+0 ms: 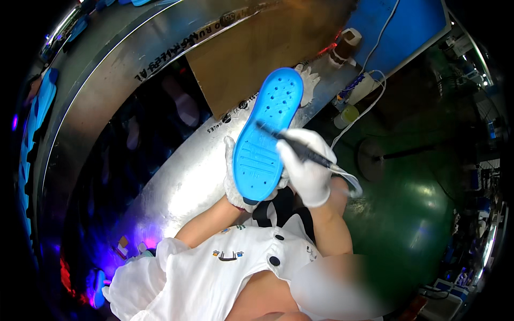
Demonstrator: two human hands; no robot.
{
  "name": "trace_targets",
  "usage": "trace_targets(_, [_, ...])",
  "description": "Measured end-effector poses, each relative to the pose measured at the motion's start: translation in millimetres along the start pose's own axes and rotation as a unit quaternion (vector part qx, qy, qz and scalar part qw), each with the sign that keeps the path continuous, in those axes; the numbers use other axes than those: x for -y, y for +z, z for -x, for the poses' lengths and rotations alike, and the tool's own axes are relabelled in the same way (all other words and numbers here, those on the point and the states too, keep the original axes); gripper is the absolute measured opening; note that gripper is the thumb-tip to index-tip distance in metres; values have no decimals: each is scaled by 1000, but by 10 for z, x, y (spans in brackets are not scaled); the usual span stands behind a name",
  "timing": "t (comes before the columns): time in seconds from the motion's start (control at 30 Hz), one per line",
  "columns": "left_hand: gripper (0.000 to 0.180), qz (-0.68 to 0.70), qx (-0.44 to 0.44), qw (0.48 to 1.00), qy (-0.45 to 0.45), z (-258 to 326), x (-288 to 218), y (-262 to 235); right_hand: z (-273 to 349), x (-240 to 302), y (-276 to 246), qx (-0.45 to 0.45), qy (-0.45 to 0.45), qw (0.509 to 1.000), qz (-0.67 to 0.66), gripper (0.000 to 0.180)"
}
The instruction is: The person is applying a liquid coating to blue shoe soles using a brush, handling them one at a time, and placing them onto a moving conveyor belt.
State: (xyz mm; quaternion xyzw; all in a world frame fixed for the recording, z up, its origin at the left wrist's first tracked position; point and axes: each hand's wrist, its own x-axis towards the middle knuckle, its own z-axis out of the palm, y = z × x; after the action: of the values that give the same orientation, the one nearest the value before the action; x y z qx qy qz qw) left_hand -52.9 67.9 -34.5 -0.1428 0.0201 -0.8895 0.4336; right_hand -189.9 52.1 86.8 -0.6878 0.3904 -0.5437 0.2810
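A bright blue shoe sole (254,152) with round holes at its far end and ridges toward its near end is tilted up before me. My left hand (230,174), in a whitish glove, grips it along its left side and from beneath; most of those fingers are hidden behind the sole. My right hand (309,174), gloved in white, is closed round a black pen-like tool (304,151) with a pale cord at its rear. The tool's tip is over the middle of the sole; whether it touches I cannot tell.
Beyond the sole, a brown cardboard sheet (230,69) and a loose white glove (309,84) lie on the metal table (184,184). A brown-and-white container (344,47) and a small yellowish cup (347,116) stand farther right. A thin cable (369,109) crosses there. Pale soles (182,104) show in the dark area left.
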Motion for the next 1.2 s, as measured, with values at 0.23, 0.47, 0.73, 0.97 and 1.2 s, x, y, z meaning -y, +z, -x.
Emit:
trace_targets(0.23, [100,-28,32,996,82,-152,-72,143,187,167,43,112,-85,990,-23,14])
trace_targets(0.47, [90,-179,96,979,12,-175,-270,155,360,174,117,88,-115,989,35,22])
trace_targets(0.73, [69,-397,-169,889,153,-95,-100,112,281,43,131,94,-110,989,-26,25])
trace_targets(0.97, [101,-77,-48,995,33,-206,-128,162,371,40,149,62,-96,993,7,17])
trace_targets(1.2, [91,-89,-19,995,37,-166,-198,369,442,4,90,41,-52,998,15,18])
